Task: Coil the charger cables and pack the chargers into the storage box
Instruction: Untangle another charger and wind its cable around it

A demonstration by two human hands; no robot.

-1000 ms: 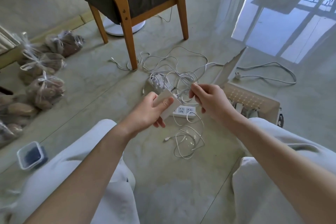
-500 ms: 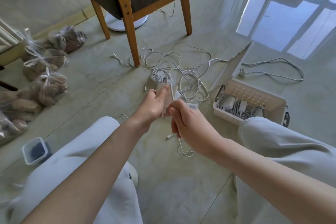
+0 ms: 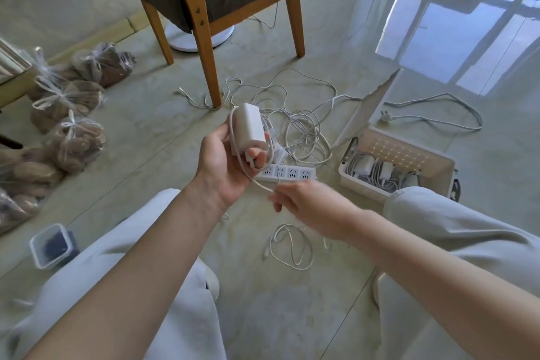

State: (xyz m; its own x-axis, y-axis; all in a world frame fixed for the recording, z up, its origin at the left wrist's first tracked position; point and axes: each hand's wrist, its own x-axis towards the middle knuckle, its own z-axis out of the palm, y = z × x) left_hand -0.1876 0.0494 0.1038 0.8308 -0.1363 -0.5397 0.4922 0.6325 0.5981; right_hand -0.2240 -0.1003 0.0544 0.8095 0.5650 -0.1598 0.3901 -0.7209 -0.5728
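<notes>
Fingers of the left hand curl round a white charger and hold it on end above the floor. The right hand, blurred, pinches the cable just below the left palm.

A second ago the charger sat lower and flatter between the two hands, with the right hand pinching up beside it. Now it is raised and upright. The right hand has drawn down towards the body, so the cable runs taut along the charger's side. I judge this the first lengthwise turn of the winding, so coiling has barely begun and packing is some way off. Where the cable's free end lies I cannot tell.

Counted:
- One charger is in hand.
- At least three chargers with wound cables lie in the one storage box, which stands at the right with its lid propped open.
- One power strip is on the floor, with four sockets showing.
- One short cable lies looped between the knees.
- One tangle lies beyond the strip, and its cables cannot be counted.
</notes>
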